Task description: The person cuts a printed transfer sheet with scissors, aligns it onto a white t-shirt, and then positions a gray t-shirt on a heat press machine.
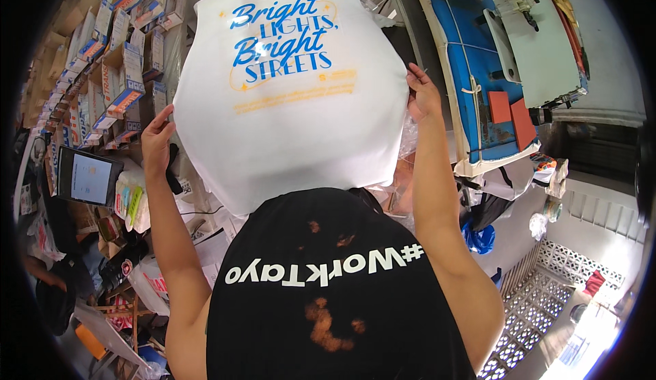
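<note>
A white T-shirt (287,144) with blue lettering and fine yellow print is spread wide in front of me. The fingertips of my left hand (158,137) pinch its left side edge. Opposite, my right hand (424,96) has its thumb and fingers closed on the right side edge. The cloth pulls out to a point at each hand and looks taut between them. Its near edge lies close to the black shirt on my body. What supports the cloth underneath is hidden.
Stacked open cardboard boxes (123,72) fill the far left, with a laptop-like screen (87,177) nearer. At the right stands a blue-topped frame (444,59) with two red blocks (511,115) and a pale panel (543,45). A blue plastic bag (478,238) hangs lower right.
</note>
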Available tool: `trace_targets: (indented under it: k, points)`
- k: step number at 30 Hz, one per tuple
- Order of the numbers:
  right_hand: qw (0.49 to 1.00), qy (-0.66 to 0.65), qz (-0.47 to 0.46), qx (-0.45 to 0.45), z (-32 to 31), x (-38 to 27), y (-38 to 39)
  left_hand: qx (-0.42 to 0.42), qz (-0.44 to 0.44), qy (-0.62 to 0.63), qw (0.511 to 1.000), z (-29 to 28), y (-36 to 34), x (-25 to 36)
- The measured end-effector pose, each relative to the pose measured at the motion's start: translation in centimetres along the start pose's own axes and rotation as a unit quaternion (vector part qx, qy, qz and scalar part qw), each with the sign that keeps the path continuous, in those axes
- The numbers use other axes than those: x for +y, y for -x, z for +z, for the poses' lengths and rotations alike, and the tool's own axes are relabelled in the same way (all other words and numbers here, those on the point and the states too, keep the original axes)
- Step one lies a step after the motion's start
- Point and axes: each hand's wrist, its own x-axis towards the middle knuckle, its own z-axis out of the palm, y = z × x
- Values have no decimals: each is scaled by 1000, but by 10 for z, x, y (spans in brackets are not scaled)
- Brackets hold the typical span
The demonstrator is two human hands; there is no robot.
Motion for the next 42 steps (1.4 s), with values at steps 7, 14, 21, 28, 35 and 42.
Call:
trace_targets:
  k: [7,14,21,28,35,42]
  points:
    - [999,-35,-18,-3,-12,15,-13,-12,23,23,999,4,8,7]
    - [999,-50,-4,-3,-20,12,-14,4,17,17,1000,25,8,22]
    - [990,135,-36,31,-16,19,-21,33,9,-74,997,14,7,12]
    - [690,521,-502,-20,69,35,37,115,269,-347,891,110,11,7]
    - [660,534,-516,-115,94,43,48,51,381,-416,824,146,1,3]
    - [664,543,-504,-98,92,48,49,53,377,-429,819,148,5,2]
